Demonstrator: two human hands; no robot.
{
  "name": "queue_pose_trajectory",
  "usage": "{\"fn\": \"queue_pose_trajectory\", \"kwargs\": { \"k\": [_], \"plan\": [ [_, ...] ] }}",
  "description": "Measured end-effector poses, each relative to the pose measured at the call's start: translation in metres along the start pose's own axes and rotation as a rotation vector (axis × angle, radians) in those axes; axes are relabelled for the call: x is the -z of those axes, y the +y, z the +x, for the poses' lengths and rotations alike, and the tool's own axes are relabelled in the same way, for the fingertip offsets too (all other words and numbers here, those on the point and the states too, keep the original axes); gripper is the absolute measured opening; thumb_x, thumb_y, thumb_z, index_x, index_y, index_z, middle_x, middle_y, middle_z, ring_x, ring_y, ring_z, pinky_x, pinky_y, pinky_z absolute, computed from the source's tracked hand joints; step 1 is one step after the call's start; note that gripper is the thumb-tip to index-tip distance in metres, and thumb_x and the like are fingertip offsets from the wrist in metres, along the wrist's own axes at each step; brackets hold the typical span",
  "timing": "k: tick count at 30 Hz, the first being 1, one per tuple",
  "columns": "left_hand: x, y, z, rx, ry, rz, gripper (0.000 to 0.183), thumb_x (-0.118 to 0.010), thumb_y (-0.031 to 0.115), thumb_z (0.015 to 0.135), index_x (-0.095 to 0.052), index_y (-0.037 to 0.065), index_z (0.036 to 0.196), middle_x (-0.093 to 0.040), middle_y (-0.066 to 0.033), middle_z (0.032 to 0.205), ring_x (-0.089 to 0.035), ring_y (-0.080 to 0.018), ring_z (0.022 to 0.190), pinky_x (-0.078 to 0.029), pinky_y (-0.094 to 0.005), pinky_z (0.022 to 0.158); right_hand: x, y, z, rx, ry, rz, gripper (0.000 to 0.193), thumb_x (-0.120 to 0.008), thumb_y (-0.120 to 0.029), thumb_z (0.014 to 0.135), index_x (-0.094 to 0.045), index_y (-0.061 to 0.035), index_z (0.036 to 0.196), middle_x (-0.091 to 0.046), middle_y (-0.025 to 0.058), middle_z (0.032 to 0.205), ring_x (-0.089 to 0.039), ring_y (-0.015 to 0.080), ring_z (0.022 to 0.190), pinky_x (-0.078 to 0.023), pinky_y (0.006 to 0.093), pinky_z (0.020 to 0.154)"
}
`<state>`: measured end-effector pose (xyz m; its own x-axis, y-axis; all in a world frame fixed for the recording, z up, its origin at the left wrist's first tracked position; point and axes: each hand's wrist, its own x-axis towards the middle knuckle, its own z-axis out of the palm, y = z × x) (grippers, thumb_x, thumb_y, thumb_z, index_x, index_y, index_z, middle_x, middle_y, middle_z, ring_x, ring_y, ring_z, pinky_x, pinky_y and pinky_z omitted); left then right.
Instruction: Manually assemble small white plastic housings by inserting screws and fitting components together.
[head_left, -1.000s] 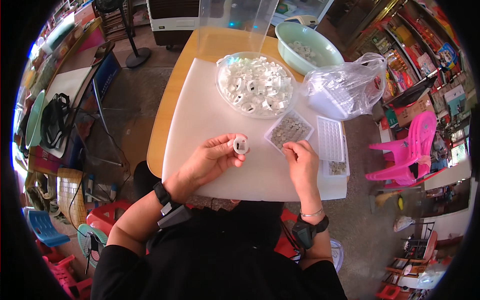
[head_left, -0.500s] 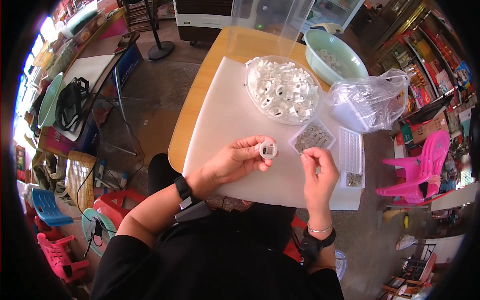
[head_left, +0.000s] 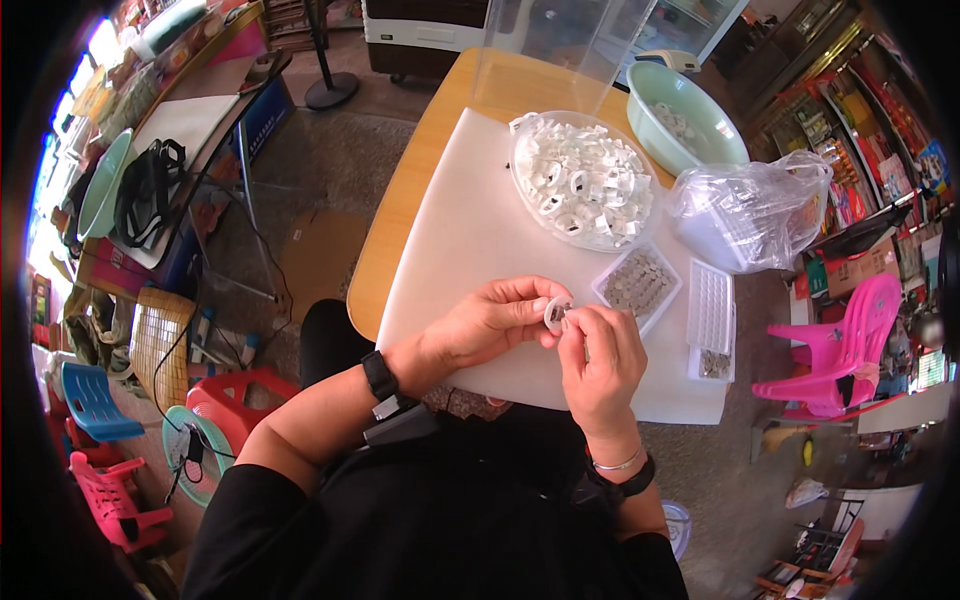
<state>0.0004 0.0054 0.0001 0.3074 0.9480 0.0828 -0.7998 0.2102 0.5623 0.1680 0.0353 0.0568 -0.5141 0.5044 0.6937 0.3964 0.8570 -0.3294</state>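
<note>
Between the thumb and fingers of my left hand (head_left: 497, 320) is a small round white plastic part (head_left: 556, 314) with a dark detail in its face. My right hand (head_left: 605, 362) is closed in a pinch, its fingertips touching the right side of that part. Whatever those fingertips hold, if anything, is too small and hidden to make out. Just beyond the right hand, a heap of small grey discs (head_left: 638, 281) lies in a square clear tray (head_left: 668, 308). Farther off, many white plastic parts (head_left: 585, 182) are piled in a round clear tray.
A white sheet (head_left: 455, 215) covers much of the wooden table (head_left: 400, 215). Right of the square tray lie a white gridded tray (head_left: 710, 305) and a small box of grey pieces (head_left: 712, 364). A clear plastic bag (head_left: 750, 210) and green basin (head_left: 710, 145) stand at the back right.
My right hand has moved left from beside the square tray to the round part, and its fingertips now touch it. My left hand has turned the part, which shows more edge-on.
</note>
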Motion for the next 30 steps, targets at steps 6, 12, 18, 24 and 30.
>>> {"fn": "queue_pose_trajectory", "kwargs": {
  "k": [6, 12, 18, 24, 30],
  "plan": [
    [-0.002, -0.001, 0.0, -0.01, 0.016, 0.031, 0.024, -0.056, 0.015, 0.097, -0.059, 0.001, 0.117, -0.061, -0.0046, 0.104, -0.058, -0.0141, 0.09, -0.049, -0.0288, 0.086, -0.002, 0.002, -0.006, -0.058, 0.02, 0.068, 0.02, -0.067, 0.003, 0.077, -0.061, -0.0025, 0.094, -0.061, 0.0085, 0.089, -0.059, 0.0269, 0.075, -0.048, 0.0375, 0.064],
    [-0.003, -0.001, 0.0, 0.001, 0.022, 0.042, 0.024, -0.056, 0.015, 0.097, -0.059, 0.001, 0.116, -0.061, -0.0042, 0.105, -0.058, -0.014, 0.09, -0.049, -0.0287, 0.086, -0.001, 0.002, -0.008, -0.115, -0.012, 0.095, 0.018, -0.066, 0.004, 0.077, -0.061, -0.0032, 0.093, -0.061, 0.0083, 0.087, -0.059, 0.0268, 0.075, -0.048, 0.0373, 0.064],
    [-0.003, -0.002, 0.001, 0.005, 0.038, 0.067, 0.023, -0.056, 0.015, 0.097, -0.06, 0.0, 0.115, -0.062, -0.0045, 0.106, -0.058, -0.0135, 0.09, -0.049, -0.0289, 0.087, 0.0, 0.005, -0.007, -0.146, -0.013, 0.123, 0.016, -0.066, 0.005, 0.078, -0.062, -0.0029, 0.092, -0.061, 0.0082, 0.086, -0.06, 0.0258, 0.075, -0.049, 0.0368, 0.065],
    [-0.001, -0.002, 0.001, 0.027, 0.041, 0.077, 0.024, -0.058, 0.015, 0.096, -0.061, -0.001, 0.114, -0.063, -0.0069, 0.105, -0.061, -0.0164, 0.094, -0.05, -0.0301, 0.085, 0.011, 0.004, -0.003, -0.426, -0.121, 0.374, 0.011, -0.068, 0.003, 0.08, -0.064, -0.0026, 0.088, -0.062, 0.0086, 0.083, -0.061, 0.0235, 0.073, -0.049, 0.0339, 0.064],
    [0.0, -0.002, 0.002, 0.058, 0.04, 0.175, 0.024, -0.056, 0.014, 0.097, -0.061, -0.002, 0.113, -0.064, -0.0078, 0.106, -0.061, -0.0172, 0.095, -0.05, -0.0309, 0.083, 0.01, 0.007, -0.004, -0.366, -0.112, 0.28, 0.009, -0.069, 0.0, 0.081, -0.063, -0.0017, 0.086, -0.061, 0.0047, 0.078, -0.059, 0.0168, 0.068, -0.048, 0.0289, 0.061]
  ]
}}
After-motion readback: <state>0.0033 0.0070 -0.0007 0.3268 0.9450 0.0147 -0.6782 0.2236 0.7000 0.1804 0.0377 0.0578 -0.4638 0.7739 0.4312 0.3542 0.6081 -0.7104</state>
